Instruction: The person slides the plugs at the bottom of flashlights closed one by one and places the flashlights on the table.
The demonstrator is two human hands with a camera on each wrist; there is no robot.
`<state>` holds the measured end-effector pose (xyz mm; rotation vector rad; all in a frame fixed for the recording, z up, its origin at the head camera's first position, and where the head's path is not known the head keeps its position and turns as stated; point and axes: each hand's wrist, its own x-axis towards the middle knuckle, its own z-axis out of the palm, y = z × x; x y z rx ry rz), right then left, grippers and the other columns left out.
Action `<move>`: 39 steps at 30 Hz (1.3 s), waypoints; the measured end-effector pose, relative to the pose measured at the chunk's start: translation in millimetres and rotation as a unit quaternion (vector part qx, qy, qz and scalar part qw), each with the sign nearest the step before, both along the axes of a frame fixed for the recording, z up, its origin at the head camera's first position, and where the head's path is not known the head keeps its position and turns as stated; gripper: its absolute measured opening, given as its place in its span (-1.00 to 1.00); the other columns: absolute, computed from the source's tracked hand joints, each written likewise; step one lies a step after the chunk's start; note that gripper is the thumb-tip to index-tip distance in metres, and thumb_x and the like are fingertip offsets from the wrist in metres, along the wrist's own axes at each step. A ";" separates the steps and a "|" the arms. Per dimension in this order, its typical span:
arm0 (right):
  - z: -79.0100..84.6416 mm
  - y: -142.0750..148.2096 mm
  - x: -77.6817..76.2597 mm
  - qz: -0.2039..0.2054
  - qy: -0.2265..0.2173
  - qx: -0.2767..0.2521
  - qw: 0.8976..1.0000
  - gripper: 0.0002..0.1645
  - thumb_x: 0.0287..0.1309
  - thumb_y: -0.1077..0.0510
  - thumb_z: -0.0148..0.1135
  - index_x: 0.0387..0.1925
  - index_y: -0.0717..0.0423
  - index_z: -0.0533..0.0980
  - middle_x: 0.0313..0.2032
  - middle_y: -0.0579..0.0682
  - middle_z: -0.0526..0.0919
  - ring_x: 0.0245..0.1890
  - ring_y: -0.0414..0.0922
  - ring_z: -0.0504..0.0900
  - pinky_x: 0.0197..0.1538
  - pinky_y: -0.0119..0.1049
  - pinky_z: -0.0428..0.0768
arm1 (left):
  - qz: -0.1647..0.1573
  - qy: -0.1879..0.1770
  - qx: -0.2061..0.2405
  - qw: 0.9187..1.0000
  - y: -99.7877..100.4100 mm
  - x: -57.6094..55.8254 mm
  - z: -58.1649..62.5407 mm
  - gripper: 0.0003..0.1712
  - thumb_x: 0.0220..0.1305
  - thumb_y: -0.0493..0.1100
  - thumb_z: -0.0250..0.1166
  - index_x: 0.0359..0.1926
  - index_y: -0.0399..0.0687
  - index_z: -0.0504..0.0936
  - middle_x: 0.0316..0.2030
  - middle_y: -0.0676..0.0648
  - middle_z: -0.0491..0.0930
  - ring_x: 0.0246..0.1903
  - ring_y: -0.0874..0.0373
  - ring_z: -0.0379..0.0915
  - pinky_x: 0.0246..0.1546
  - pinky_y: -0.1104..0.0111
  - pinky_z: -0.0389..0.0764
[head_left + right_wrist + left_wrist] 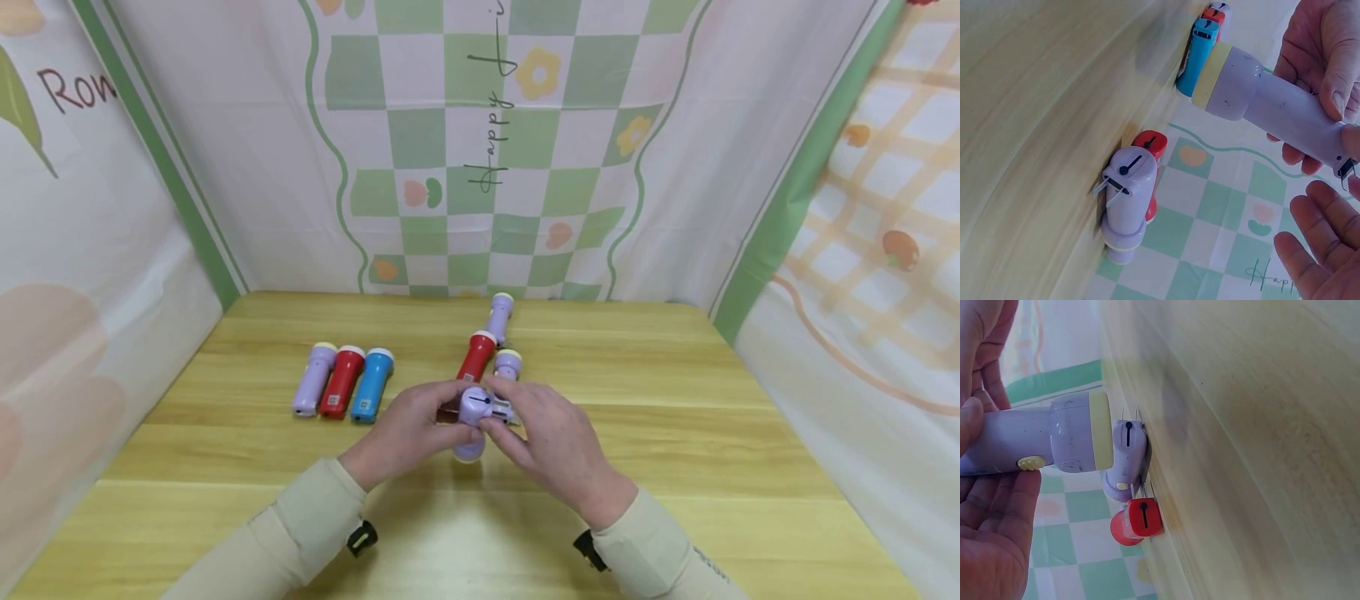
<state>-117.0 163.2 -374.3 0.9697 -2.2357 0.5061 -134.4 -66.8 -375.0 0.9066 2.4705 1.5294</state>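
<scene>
My left hand (pixel 408 425) grips a purple flashlight (pixel 474 406) held head down, its pale yellow lens rim turned toward the table. My right hand (pixel 551 437) has its thumb and index finger at the flashlight's tail, around the fold-out metal plug prongs (pixel 1345 181). Its other fingers (pixel 1329 225) spread loosely away from the body. A yellow switch (pixel 1032 463) shows on the flashlight's side in the left wrist view. Just beyond the hands lie a red flashlight (pixel 476 357) and another purple one (pixel 1129 194) with its prongs out.
Left on the wooden table (pixel 675 467), a purple flashlight (pixel 313 379), a red one (pixel 343 383) and a blue one (pixel 372 385) lie in a row. Farther back lies one more purple flashlight (pixel 500 317). A patterned cloth (pixel 480 125) hangs behind the table.
</scene>
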 end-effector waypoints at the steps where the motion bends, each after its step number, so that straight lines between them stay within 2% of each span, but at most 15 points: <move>1: 0.1 -0.3 0.0 0.003 0.000 -0.001 1.000 -0.42 0.41 -0.15 0.30 0.27 0.10 0.55 -0.07 -0.01 0.80 -0.16 -0.09 0.78 -0.19 -0.19 0.76 | 0.000 0.001 0.001 1.000 -0.1 0.5 0.1 -0.45 0.33 -0.14 0.48 0.31 0.05 0.60 0.10 0.10 0.71 0.05 0.22 0.68 0.07 0.42 0.69; 7: 1.0 -1.9 0.4 0.022 0.002 -0.008 1.000 -0.52 0.41 -0.07 0.34 0.22 0.07 0.57 -0.06 -0.03 0.79 -0.15 -0.12 0.77 -0.17 -0.23 0.76 | 0.005 0.022 0.001 1.000 0.4 3.0 0.7 -0.48 0.34 -0.13 0.47 0.29 0.05 0.61 0.08 0.12 0.72 0.03 0.27 0.68 0.05 0.43 0.69; 16: 1.2 -2.1 1.7 0.033 0.006 -0.018 0.999 -0.53 0.48 -0.11 0.23 0.20 0.09 0.58 -0.03 -0.02 0.79 -0.12 -0.12 0.78 -0.14 -0.24 0.76 | 0.008 0.036 0.001 0.999 1.5 5.6 2.1 -0.48 0.35 -0.16 0.46 0.30 -0.03 0.60 0.11 0.04 0.72 0.05 0.13 0.70 0.04 0.43 0.69; 26: 1.7 -3.1 1.8 0.045 0.016 -0.027 0.998 -0.59 0.50 -0.12 0.20 0.06 0.12 0.59 -0.08 -0.04 0.78 -0.13 -0.14 0.77 -0.10 -0.25 0.76 | 0.015 0.049 -0.003 0.999 2.7 8.2 3.8 -0.47 0.35 -0.17 0.46 0.30 -0.05 0.60 0.12 0.06 0.72 0.03 0.22 0.70 0.05 0.42 0.69; 39: 2.0 -3.8 1.1 0.077 0.014 -0.044 0.996 -0.74 0.37 0.00 0.39 -0.03 0.04 0.64 -0.10 -0.08 0.79 -0.13 -0.15 0.77 -0.09 -0.27 0.75 | 0.017 0.079 -0.006 0.997 1.6 10.5 3.6 -0.51 0.34 -0.18 0.46 0.26 -0.06 0.62 0.09 0.05 0.73 0.00 0.23 0.71 0.05 0.30 0.72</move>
